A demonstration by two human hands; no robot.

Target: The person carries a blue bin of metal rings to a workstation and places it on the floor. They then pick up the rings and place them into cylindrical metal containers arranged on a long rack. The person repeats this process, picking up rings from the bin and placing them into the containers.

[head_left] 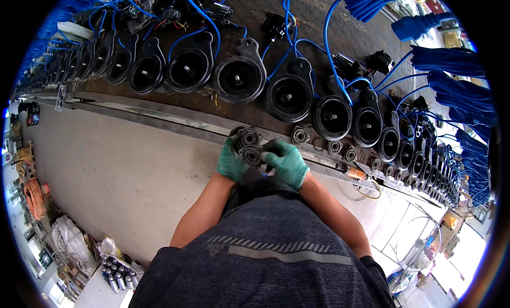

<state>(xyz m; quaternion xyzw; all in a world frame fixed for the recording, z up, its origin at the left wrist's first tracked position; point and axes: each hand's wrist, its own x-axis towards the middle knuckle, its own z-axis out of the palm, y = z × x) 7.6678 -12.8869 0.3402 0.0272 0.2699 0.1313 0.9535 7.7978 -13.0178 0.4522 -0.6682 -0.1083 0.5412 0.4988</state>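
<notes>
My left hand (pixel 230 162), in a green glove, is closed around several small black round parts (pixel 249 138) with ringed centres, held in front of my body at the bench edge. My right hand (pixel 287 162), gloved alike, has its fingers closed against the lower black round part (pixel 251 156) from the right side. Its fingertips are partly hidden. Just beyond my hands, on the bench, stand black round housings (pixel 240 78), open side up, each with a metal stud in the middle. Similar small round parts (pixel 300 135) lie along the near edge to the right.
The long dark bench (pixel 247 16) has a metal rail (pixel 154 114) along its front. More housings curve away both ways, with blue cables (pixel 462 93) coiled at right. An orange-bodied tool (pixel 355 173) lies at the edge. Silver cylinders (pixel 120 279) stand at lower left.
</notes>
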